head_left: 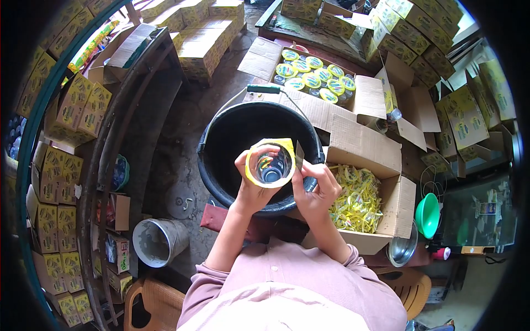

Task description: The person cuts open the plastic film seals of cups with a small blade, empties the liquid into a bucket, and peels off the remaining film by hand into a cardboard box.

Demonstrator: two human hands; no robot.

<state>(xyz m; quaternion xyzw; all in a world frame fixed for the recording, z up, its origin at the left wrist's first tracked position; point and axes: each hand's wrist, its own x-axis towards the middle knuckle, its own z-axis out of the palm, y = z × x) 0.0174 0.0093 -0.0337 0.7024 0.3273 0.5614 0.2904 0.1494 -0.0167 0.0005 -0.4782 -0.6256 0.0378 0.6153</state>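
Note:
My left hand (255, 185) is wrapped round a clear plastic cup (271, 174), whose mouth is tilted up toward me. A yellow film edge (285, 144) runs round the cup's rim. Beside that rim, my right hand (319, 186) pinches a thin flat blade (299, 154), which points upward close to the film. Both hands are over a black bucket (221, 118) with a wire handle and a dark green grip. Right of the bucket, a cardboard box (365, 142) holds a heap of yellow film trimmings (354, 199).
Behind the bucket stands an open carton (361, 91) of cups with yellow lids (311, 80). A grey bucket (160, 243) is on the floor at left. A green bowl (428, 215) stands at right. Stacked yellow printed cartons (61, 182) line both sides. Two chairs (160, 300) flank me.

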